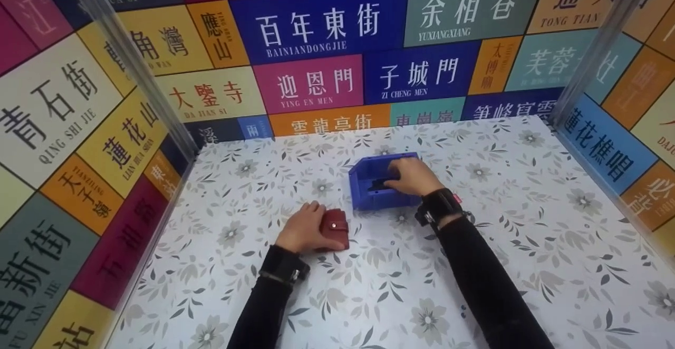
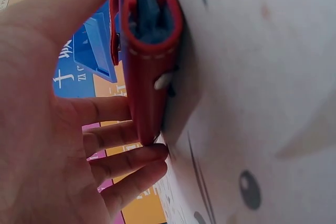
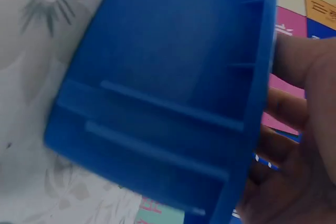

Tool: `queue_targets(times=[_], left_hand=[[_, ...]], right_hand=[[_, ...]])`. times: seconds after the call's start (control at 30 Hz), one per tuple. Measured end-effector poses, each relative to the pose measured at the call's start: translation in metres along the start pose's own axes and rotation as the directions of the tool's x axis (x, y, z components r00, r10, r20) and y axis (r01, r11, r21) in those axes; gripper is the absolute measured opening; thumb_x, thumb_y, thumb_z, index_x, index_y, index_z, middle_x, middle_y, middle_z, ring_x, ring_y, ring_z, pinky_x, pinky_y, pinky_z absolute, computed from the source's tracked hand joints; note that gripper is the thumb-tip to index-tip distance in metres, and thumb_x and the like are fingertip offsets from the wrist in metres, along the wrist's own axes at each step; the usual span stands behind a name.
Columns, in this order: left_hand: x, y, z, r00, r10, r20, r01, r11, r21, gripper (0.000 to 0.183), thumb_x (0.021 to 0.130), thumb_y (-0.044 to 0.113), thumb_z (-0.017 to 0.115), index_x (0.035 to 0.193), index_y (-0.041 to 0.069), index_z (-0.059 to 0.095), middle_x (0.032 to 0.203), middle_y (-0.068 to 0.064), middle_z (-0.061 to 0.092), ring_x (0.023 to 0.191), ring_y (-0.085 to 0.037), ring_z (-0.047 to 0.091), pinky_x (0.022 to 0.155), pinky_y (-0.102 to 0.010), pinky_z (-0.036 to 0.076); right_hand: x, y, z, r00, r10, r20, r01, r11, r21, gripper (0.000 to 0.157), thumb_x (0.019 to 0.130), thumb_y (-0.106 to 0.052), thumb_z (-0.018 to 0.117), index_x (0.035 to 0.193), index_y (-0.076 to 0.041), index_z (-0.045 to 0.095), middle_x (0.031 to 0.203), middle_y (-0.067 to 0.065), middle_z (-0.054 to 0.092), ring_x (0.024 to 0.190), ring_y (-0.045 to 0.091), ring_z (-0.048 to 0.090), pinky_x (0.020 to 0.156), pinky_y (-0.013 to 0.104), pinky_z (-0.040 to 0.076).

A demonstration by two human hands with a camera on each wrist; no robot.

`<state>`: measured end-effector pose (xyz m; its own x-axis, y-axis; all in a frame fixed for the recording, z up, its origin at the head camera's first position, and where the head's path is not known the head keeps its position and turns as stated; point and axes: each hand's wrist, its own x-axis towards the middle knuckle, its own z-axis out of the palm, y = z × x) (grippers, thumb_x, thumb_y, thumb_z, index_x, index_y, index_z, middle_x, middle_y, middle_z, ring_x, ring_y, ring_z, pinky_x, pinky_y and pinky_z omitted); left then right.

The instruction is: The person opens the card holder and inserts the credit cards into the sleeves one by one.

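Backdrop = wall of coloured panels (image 1: 316, 22) w/ Chinese place names; in front, a white floral tabletop (image 1: 390, 296). Blue bin (image 1: 369, 201) sits toward the back, long axis approx. L-to-R.

R hand (image 1: 414, 175) is over the bin's R side — fingertips inside, right at a dark item (image 1: 377, 185) low in the bin. Can't tell if it's actually pinched, b/c the R wrist cam shows mostly blue plastic and the item is out of its sight. Visible bit pokes out L of the thumb, running roughly L-to-R; rest hidden by the hand.

L hand (image 1: 306, 228) holds a red wallet (image 1: 333, 229) at the table, thumb toward its near end, fingers along the far/L side, snap strap (image 1: 340, 225) up. Wallet's long axis runs near-to-far, approx. crosswise to the bin's.

Key relation: wallet lies near-L of the bin, apart, w/ a strip of tabletop btwn — L hand has the wallet, R hand is clearly the nearer one to the dark item.
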<state>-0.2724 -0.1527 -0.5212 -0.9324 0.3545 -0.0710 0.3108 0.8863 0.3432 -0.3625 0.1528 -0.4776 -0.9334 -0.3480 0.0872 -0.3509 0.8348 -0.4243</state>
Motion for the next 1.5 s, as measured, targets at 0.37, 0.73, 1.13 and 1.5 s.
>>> queue_targets(times=[0.37, 0.73, 1.13, 1.5], left_hand=[[-0.001, -0.002, 0.001, 1.000, 0.006, -0.006, -0.005, 0.999, 0.040, 0.126, 0.059, 0.080, 0.084, 0.151, 0.002, 0.048, 0.145, -0.016, 0.054, 0.133, -0.036, 0.052, 0.112, -0.051, 0.046], [0.001, -0.005, 0.000, 0.996, 0.032, -0.083, -0.028, 0.998, 0.049, 0.108, 0.059, 0.076, 0.086, 0.133, 0.003, 0.059, 0.121, -0.011, 0.060, 0.109, -0.029, 0.059, 0.096, -0.045, 0.054], [0.003, -0.005, 0.006, 0.997, 0.037, -0.067, -0.037, 0.999, 0.008, 0.104, 0.058, 0.077, 0.086, 0.132, 0.010, 0.059, 0.119, -0.005, 0.058, 0.109, -0.024, 0.057, 0.096, -0.042, 0.053], [0.002, -0.004, 0.007, 0.996, 0.047, -0.075, -0.047, 0.999, -0.003, 0.094, 0.059, 0.073, 0.088, 0.124, 0.010, 0.062, 0.113, -0.005, 0.056, 0.103, -0.023, 0.055, 0.090, -0.040, 0.053]], right_hand=[[0.024, -0.016, 0.004, 0.984, 0.102, 0.149, -0.092, 0.993, -0.073, 0.044, 0.081, -0.027, 0.087, 0.111, 0.003, 0.075, 0.111, 0.022, 0.075, 0.104, 0.040, 0.069, 0.095, 0.054, 0.055], [-0.013, -0.100, 0.070, 0.912, -0.372, -0.174, 0.364, 0.928, -0.077, 0.015, 0.095, -0.024, 0.072, 0.093, -0.010, 0.068, 0.082, 0.004, 0.070, 0.072, 0.023, 0.066, 0.067, 0.037, 0.057], [-0.024, -0.121, 0.112, 0.955, -0.294, 0.029, 0.295, 0.955, -0.020, 0.018, 0.090, -0.013, 0.067, 0.102, 0.000, 0.065, 0.086, 0.017, 0.069, 0.079, 0.037, 0.069, 0.072, 0.049, 0.059], [-0.021, -0.108, 0.108, 0.955, -0.288, 0.064, 0.283, 0.956, 0.084, 0.011, 0.086, -0.004, 0.066, 0.097, -0.003, 0.064, 0.086, 0.011, 0.069, 0.081, 0.031, 0.068, 0.072, 0.042, 0.058]])
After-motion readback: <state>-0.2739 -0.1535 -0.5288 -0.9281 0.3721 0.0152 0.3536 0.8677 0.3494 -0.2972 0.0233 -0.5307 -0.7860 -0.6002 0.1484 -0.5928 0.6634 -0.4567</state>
